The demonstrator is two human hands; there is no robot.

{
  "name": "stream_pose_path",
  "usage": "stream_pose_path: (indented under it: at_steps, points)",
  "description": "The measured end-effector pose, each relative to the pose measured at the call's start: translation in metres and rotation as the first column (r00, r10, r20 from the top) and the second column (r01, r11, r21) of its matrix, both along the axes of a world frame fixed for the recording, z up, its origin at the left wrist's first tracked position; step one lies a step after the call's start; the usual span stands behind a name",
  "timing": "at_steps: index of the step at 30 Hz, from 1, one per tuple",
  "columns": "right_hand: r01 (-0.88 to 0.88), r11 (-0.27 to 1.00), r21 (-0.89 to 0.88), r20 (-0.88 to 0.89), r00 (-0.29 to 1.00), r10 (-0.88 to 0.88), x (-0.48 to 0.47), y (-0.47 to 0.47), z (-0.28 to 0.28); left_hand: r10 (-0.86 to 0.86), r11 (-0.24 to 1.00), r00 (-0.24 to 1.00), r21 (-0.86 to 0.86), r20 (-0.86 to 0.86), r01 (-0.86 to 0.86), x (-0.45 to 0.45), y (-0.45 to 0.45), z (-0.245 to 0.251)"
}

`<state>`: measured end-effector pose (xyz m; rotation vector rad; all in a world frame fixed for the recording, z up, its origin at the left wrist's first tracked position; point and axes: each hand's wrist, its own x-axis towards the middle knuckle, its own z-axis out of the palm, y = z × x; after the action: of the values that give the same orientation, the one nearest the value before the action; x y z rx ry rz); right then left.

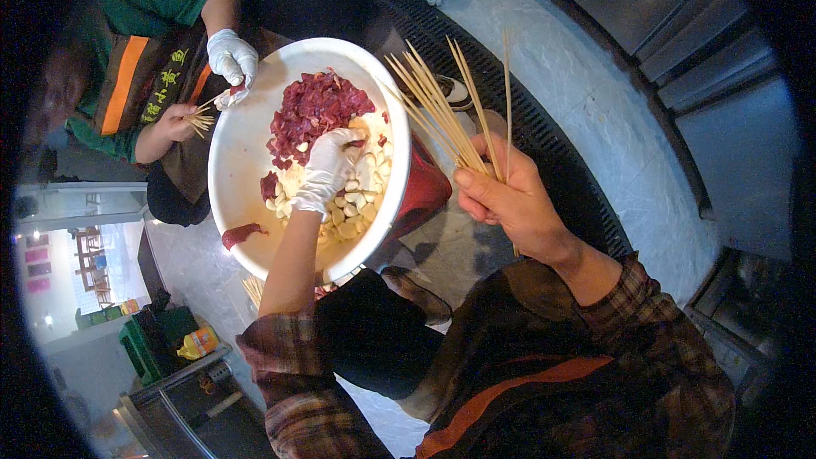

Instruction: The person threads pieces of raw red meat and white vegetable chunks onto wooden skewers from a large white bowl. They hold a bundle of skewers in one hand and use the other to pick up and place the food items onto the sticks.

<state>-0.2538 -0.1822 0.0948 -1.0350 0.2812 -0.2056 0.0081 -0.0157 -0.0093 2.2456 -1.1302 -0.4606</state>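
Note:
Reaching into a large white plastic basin (242,159), my left hand (325,166) wears a thin white glove. Its fingers curl over peeled garlic cloves (347,213), with a bit of dark red near the fingertips; whether they grip anything is hard to make out. A heap of diced dark red raw meat (315,108) lies just beyond this hand. One longer strip of meat (242,236) rests against the basin's near left wall. Bare and to the right of the basin, my right hand (510,194) holds a fanned bundle of bamboo skewers (440,108), points upward.
Across the basin, a co-worker's gloved hand (233,60) and bare hand (173,124) hold skewers and meat. Below the basin is a red object (421,188). More skewers (253,290) lie by my left forearm. A black floor grate (542,121) runs along the right.

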Motion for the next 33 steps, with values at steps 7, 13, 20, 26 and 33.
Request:
stream_pose_path:
  at_steps: [7, 13, 20, 26, 33]
  points:
    - [-0.067, 0.997, -0.042, -0.039, 0.997, 0.065, 0.003, 0.009, -0.003, -0.211, 0.643, 0.33, -0.385, -0.92, -0.662, -0.058, 0.01, 0.079]
    - [-0.156, 0.984, -0.085, -0.068, 0.986, 0.151, 0.005, 0.028, -0.014, -0.525, 0.349, 0.122, -0.344, -0.842, -0.872, -0.102, 0.017, 0.101]
    - [-0.202, 0.976, -0.079, -0.057, 0.979, 0.198, 0.005, 0.041, -0.017, -0.616, 0.24, 0.057, -0.256, -0.786, -0.936, -0.116, 0.024, 0.106]
    - [-0.188, 0.976, -0.111, -0.074, 0.981, 0.181, 0.007, 0.05, -0.02, -0.688, 0.25, 0.068, -0.324, -0.723, -0.912, -0.121, 0.022, 0.105]
    - [-0.176, 0.979, -0.101, -0.108, 0.98, 0.165, 0.008, 0.053, -0.025, -0.639, 0.255, 0.126, -0.364, -0.759, -0.896, -0.129, 0.02, 0.105]
